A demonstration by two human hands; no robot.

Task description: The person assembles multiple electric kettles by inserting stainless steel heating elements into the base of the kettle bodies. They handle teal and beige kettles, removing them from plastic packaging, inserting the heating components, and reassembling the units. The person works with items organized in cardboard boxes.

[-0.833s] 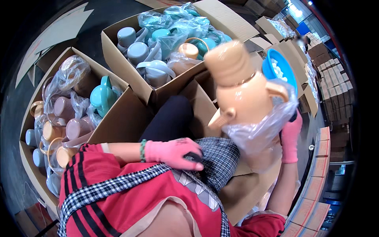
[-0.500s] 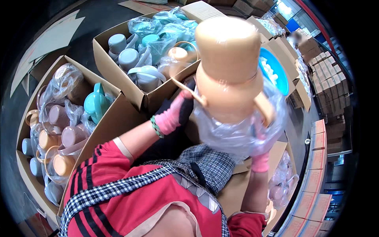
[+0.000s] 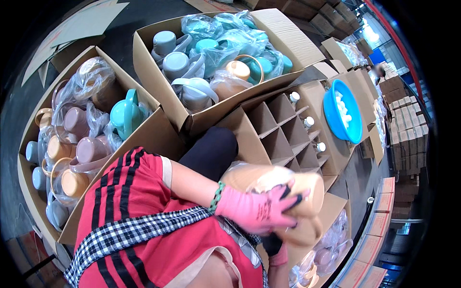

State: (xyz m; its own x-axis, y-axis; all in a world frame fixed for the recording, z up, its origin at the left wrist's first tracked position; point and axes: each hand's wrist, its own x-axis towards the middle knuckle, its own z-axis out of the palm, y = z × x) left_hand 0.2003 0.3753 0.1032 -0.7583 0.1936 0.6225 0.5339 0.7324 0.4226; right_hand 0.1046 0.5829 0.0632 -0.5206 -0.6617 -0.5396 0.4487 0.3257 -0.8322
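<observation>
A peach thermos jug (image 3: 307, 189) lies tilted across my lap, partly in a clear plastic bag and smeared by motion. My left hand (image 3: 261, 209), in a pink glove with dark fingertips, reaches across it with its fingers curved over the jug's side. Against the jug's lower side is my right hand (image 3: 274, 247), gloved in black and pink; its fingers are mostly hidden behind the jug. The jug's handle (image 3: 309, 233) shows close to the right hand.
Before me stands a carton with cardboard dividers (image 3: 273, 139); several white-capped tops show in its cells. A blue basin (image 3: 355, 132) of white pieces sits to its right. Cartons of jugs stand at the left (image 3: 139, 144) and far side (image 3: 161, 103). Bagged jugs (image 3: 331, 245) lie at the lower right.
The jug has come down from upright in front of me to a tilted position at my lap. My left hand has moved right, over its side; the right hand has dropped lower.
</observation>
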